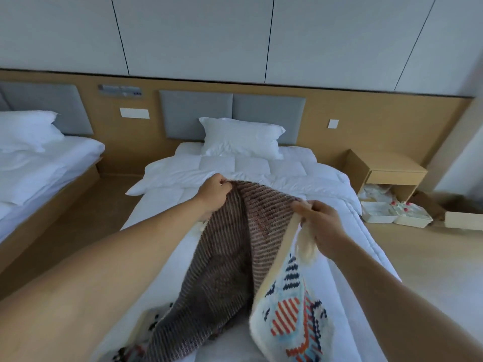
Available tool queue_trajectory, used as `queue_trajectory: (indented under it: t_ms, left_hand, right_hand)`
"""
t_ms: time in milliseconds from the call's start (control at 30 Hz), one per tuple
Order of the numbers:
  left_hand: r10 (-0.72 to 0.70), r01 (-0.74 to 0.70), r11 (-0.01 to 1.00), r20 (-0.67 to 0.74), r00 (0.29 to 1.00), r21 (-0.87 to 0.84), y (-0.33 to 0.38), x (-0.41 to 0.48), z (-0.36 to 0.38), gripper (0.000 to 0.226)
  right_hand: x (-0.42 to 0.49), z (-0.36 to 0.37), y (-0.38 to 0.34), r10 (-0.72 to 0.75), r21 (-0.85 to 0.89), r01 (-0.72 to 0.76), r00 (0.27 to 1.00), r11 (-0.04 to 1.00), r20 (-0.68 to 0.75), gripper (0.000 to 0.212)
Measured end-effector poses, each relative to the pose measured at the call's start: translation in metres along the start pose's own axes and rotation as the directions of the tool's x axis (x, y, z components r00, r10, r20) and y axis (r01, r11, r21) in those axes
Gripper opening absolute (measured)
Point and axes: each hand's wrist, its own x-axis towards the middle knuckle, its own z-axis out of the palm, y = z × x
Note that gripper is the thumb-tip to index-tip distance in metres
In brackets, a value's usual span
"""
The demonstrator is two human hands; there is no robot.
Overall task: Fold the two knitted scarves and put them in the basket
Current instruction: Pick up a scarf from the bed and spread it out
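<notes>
A knitted scarf (230,257) hangs between my hands above the white bed (347,231). Its brown striped inner side faces me, and its cream outer side with red, navy and light blue patterns shows at the lower right and lower left. My left hand (214,193) pinches the top edge on the left. My right hand (320,222) grips the top edge on the right, where a cream tassel dangles. The scarf's lower end trails onto the bed near me. I cannot pick out a second scarf, and no basket is in view.
A white pillow (241,137) lies at the head of the bed. A second bed (39,163) stands to the left across a wooden floor gap. On the right are a wooden nightstand (386,169), white boxes (397,215) and cardboard on the floor.
</notes>
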Motion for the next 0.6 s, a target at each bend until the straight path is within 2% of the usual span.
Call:
queue_trajectory:
  t_ms: [133, 200, 233, 333, 367, 433, 500, 600]
  left_hand:
    - [-0.007, 0.015, 0.997, 0.103, 0.995, -0.074, 0.001, -0.002, 0.002, 0.017]
    - [0.035, -0.025, 0.996, 0.118, 0.992, -0.084, 0.006, -0.003, 0.002, 0.022]
    - [0.06, -0.049, 0.994, 0.122, 0.991, -0.094, 0.01, -0.003, 0.002, 0.025]
    - [0.144, -0.132, 0.986, 0.109, 0.984, -0.104, 0.03, -0.005, 0.007, 0.028]
    - [0.177, -0.168, 0.982, 0.112, 0.978, -0.092, 0.039, -0.007, 0.01, 0.027]
    - [0.231, -0.222, 0.972, 0.119, 0.966, -0.081, 0.055, -0.011, 0.018, 0.025]
    - [0.248, -0.24, 0.967, 0.099, 0.964, -0.088, 0.065, -0.012, 0.023, 0.023]
    - [0.217, -0.211, 0.972, 0.052, 0.975, -0.105, 0.064, -0.012, 0.022, 0.021]
  right_hand:
    - [0.0, 0.005, -0.022, 0.054, 0.243, -0.034, 0.996, 0.969, -0.076, 0.019]
    - [0.005, 0.007, -0.026, 0.058, 0.29, -0.016, 0.989, 0.957, -0.136, 0.013]
    - [0.008, 0.009, -0.028, 0.036, 0.255, 0.012, 0.982, 0.967, -0.183, 0.012]
    - [0.01, 0.022, -0.035, -0.109, -0.02, 0.107, 0.961, 0.994, -0.256, 0.016]
    - [0.008, 0.029, -0.038, -0.175, -0.108, 0.154, 0.958, 0.982, -0.229, 0.019]
    - [0.002, 0.04, -0.04, -0.257, -0.226, 0.233, 0.962, 0.946, -0.087, 0.026]
    - [0.001, 0.045, -0.04, -0.231, -0.271, 0.241, 0.971, 0.932, 0.068, 0.028]
    - [0.0, 0.043, -0.04, -0.197, -0.33, 0.243, 0.966, 0.912, 0.166, 0.02]
